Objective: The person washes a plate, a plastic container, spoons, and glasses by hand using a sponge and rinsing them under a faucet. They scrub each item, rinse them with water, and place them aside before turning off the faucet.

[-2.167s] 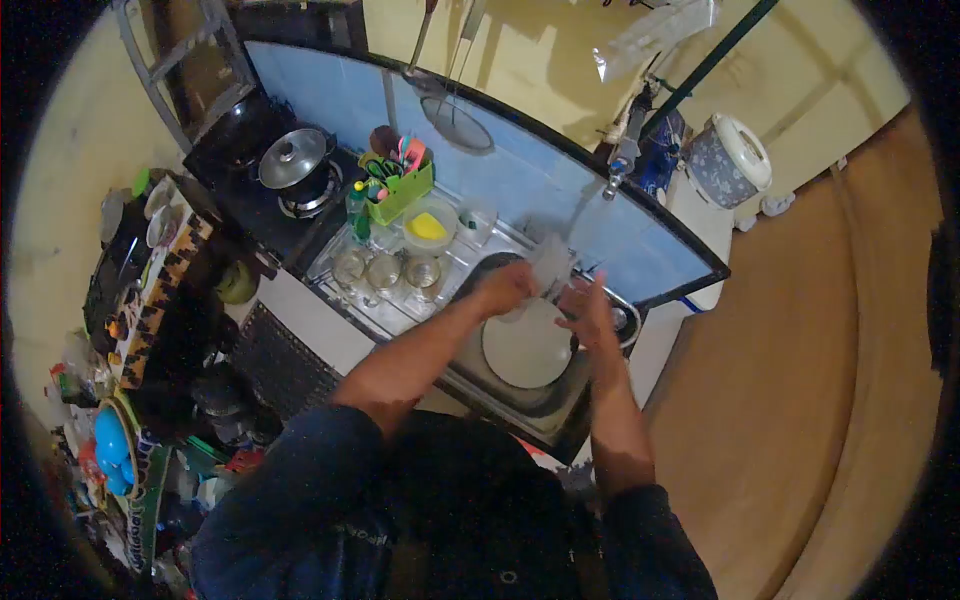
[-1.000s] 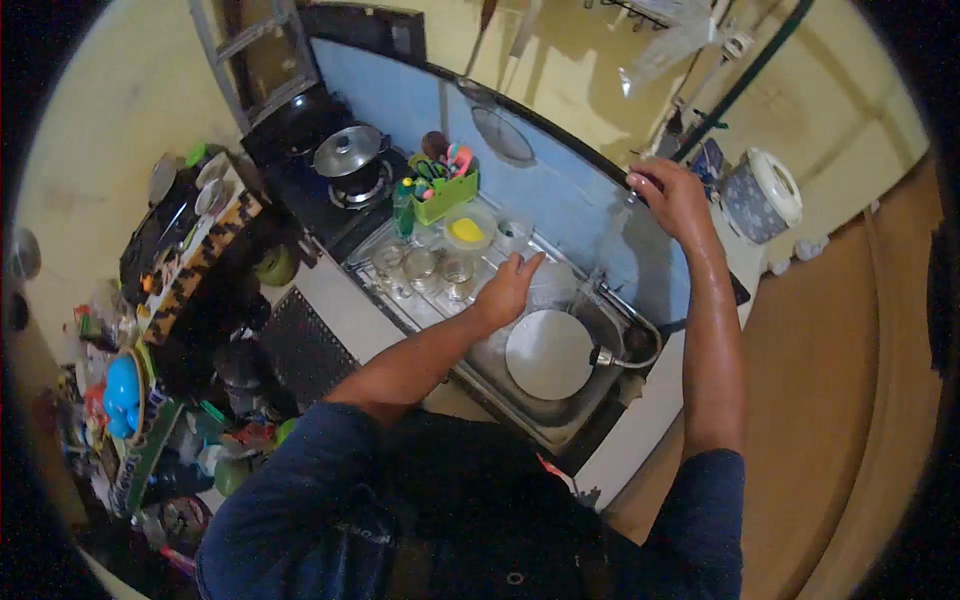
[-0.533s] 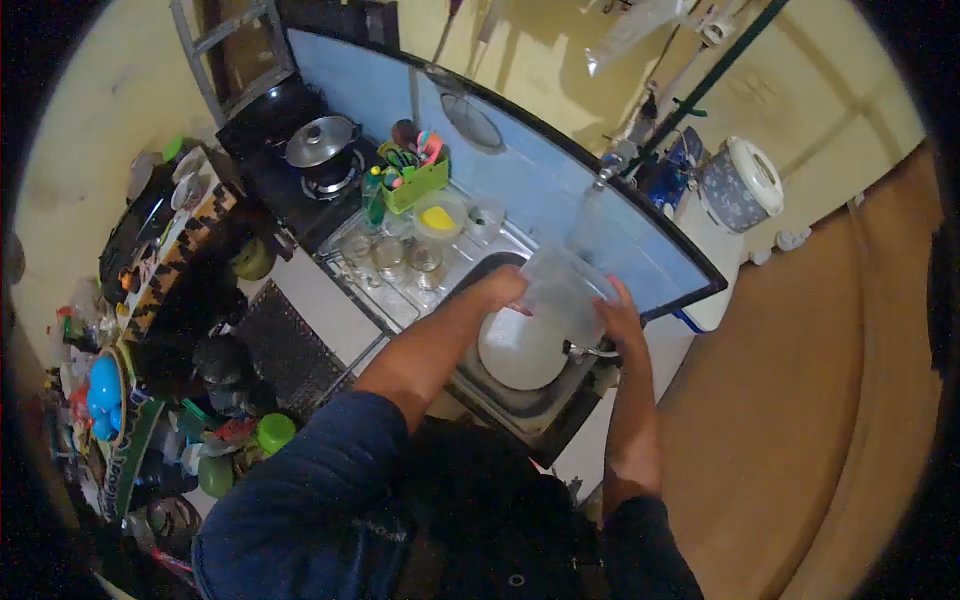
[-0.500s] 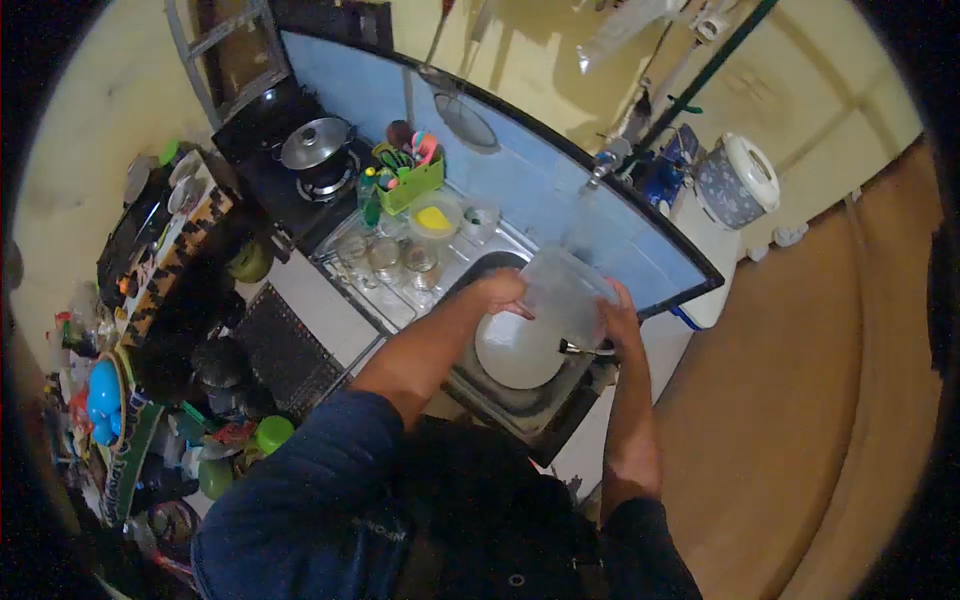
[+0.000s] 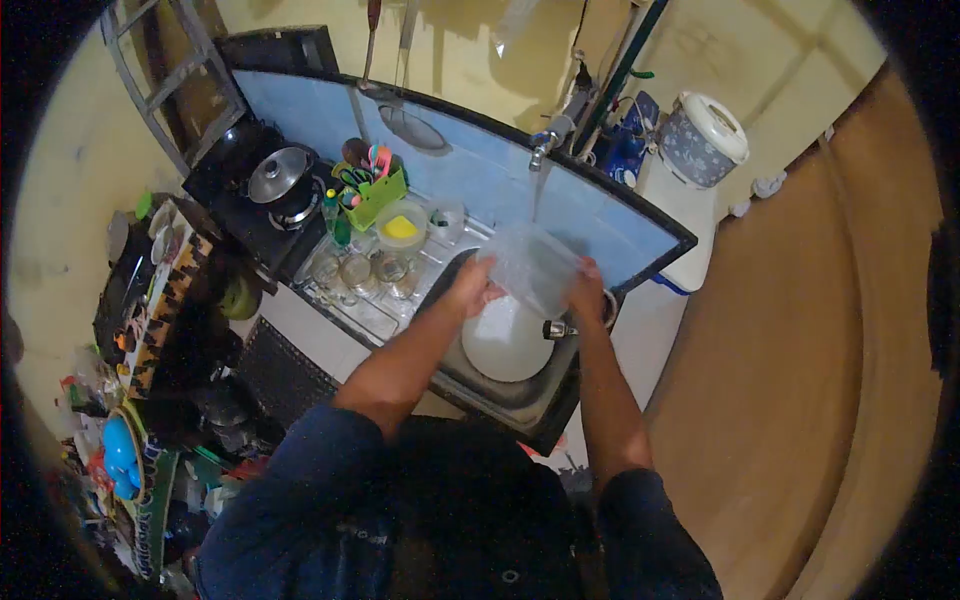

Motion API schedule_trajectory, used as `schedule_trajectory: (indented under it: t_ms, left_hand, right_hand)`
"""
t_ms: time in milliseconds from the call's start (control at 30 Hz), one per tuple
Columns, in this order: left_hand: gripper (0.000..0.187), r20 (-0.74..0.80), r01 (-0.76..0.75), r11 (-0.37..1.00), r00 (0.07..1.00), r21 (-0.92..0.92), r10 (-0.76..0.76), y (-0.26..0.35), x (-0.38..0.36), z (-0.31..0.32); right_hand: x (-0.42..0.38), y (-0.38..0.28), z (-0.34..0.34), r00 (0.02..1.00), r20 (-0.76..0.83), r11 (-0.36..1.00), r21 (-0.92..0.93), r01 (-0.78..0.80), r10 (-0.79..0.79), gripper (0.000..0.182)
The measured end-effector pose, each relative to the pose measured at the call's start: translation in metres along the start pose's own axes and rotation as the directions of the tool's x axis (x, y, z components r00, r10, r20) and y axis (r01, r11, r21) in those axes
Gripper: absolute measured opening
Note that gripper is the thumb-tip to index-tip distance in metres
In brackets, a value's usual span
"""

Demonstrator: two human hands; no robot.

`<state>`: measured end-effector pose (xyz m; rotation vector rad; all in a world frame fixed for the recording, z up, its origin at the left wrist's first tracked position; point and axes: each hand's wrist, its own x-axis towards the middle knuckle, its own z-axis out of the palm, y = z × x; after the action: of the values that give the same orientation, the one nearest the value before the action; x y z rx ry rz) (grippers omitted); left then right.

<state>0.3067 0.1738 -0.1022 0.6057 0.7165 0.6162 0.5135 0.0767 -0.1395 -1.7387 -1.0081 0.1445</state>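
Observation:
A clear, box-shaped plastic container (image 5: 532, 268) is tilted between my two hands above the sink (image 5: 528, 408). My left hand (image 5: 474, 289) is closed on its left edge, with the thumb towards me. Around the right side of the container my right hand (image 5: 586, 292) is closed, its fingers partly hidden. Below, a round white basin (image 5: 508, 345) sits in the sink. A wall tap (image 5: 541, 150) is beyond the container, with a faint streak under it that looks like water. A short black and silver fitting (image 5: 556, 329) is close to my right wrist.
Several glass jars (image 5: 358, 273) stand on the drainboard, near a bowl with something yellow (image 5: 401, 228) and a green utensil caddy (image 5: 378, 197). A lidded pot (image 5: 279, 176) is on the stove at left. A rice cooker (image 5: 702, 140) stands at right.
The view has shifted, so most fixtures appear further left and higher. Both hands have moved the container towards the wall and the tap. My grip on it continues.

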Motion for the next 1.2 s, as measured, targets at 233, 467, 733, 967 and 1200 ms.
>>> schedule_trajectory:
  t_ms: [233,467,733,967,1200]
  left_hand:
    - [0.051,-0.147,0.148,0.965,0.982,0.217,-0.117,0.001,-0.035,-0.007]
    - [0.055,0.052,-0.145,0.098,0.777,0.985,0.627,0.023,-0.031,-0.018]
    - [0.054,0.304,-0.283,-0.131,0.747,0.950,0.592,0.047,-0.066,-0.007]
    - [0.039,0.676,-0.588,-0.389,0.412,0.709,0.610,-0.005,-0.045,-0.028]
    - [0.021,0.798,-0.621,-0.561,0.188,0.548,0.572,0.041,-0.120,0.010]
  right_hand:
    - [0.012,-0.072,0.022,0.989,0.030,0.943,-0.300,0.144,-0.142,0.047]
    - [0.129,-0.242,-0.044,0.726,0.254,0.751,0.005,0.660,-0.639,0.043]
    - [0.149,-0.266,-0.028,0.833,0.406,0.845,-0.221,0.488,-0.375,0.024]
    - [0.120,-0.232,-0.013,0.936,0.039,0.928,0.154,0.341,-0.350,0.035]
    - [-0.058,-0.137,-0.060,0.513,0.785,0.200,0.473,-0.858,0.347,0.058]
